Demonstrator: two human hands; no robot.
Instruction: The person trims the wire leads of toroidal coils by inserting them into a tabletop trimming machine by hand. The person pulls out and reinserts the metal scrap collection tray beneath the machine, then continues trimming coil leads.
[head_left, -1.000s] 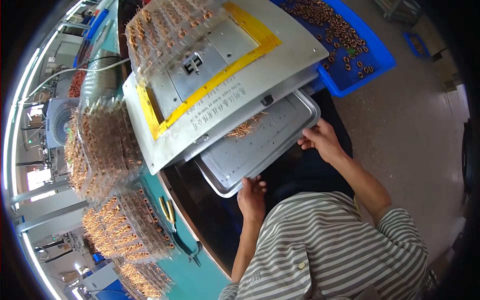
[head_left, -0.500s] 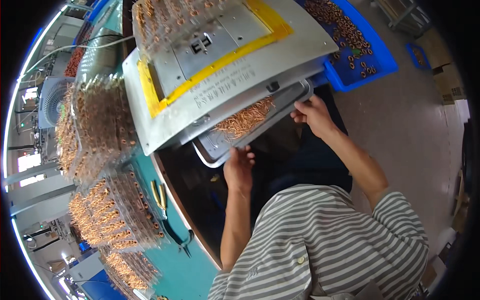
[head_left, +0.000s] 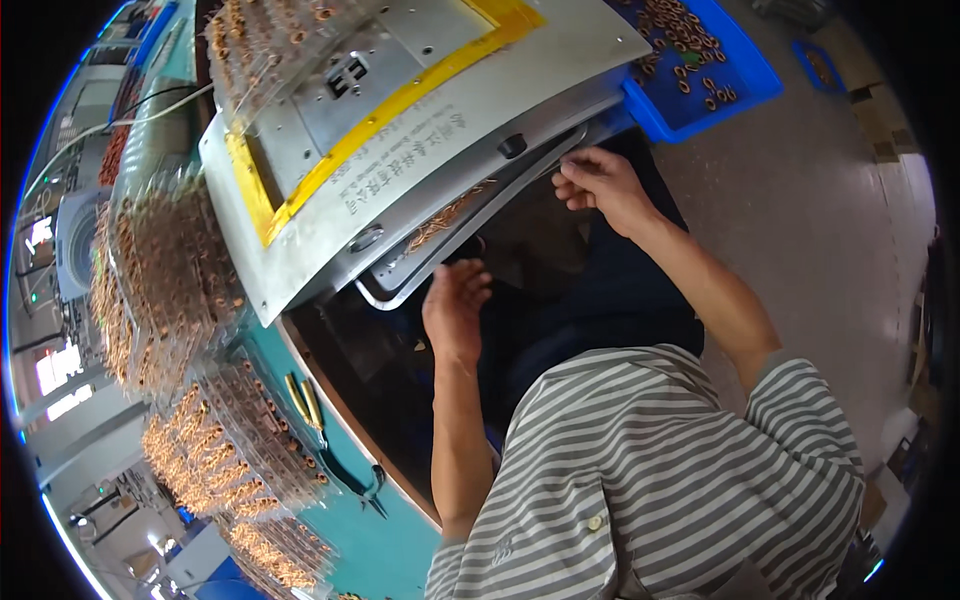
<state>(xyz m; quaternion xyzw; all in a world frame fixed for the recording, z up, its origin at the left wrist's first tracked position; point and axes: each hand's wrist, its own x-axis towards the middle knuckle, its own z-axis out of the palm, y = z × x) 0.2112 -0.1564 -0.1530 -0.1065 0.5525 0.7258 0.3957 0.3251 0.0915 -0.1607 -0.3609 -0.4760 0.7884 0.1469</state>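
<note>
A shallow metal tray (head_left: 385, 303) sits mostly beneath a grey metal machine (head_left: 480, 110), its front rim sticking out. Copper wire clippings (head_left: 440, 222) show in the strip of tray that is visible; the rest lies under the machine. My left hand (head_left: 457, 310) is just in front of the tray's rim, fingers apart and loosely bent, holding nothing. Near the tray's right end is my right hand (head_left: 605, 190), its fingers curled in with nothing visible in them. A dark gap shows between it and the rim.
Plastic holders of copper coils (head_left: 165, 280) are stacked along the left, with more on the machine top. Pliers (head_left: 345, 470) lie on the green tabletop (head_left: 345, 540). A blue bin (head_left: 700, 85) of copper rings stands right of the machine.
The tray has slid further under the machine, covering most of the clippings. Both hands have come off its rim. The whole view has shifted slightly.
</note>
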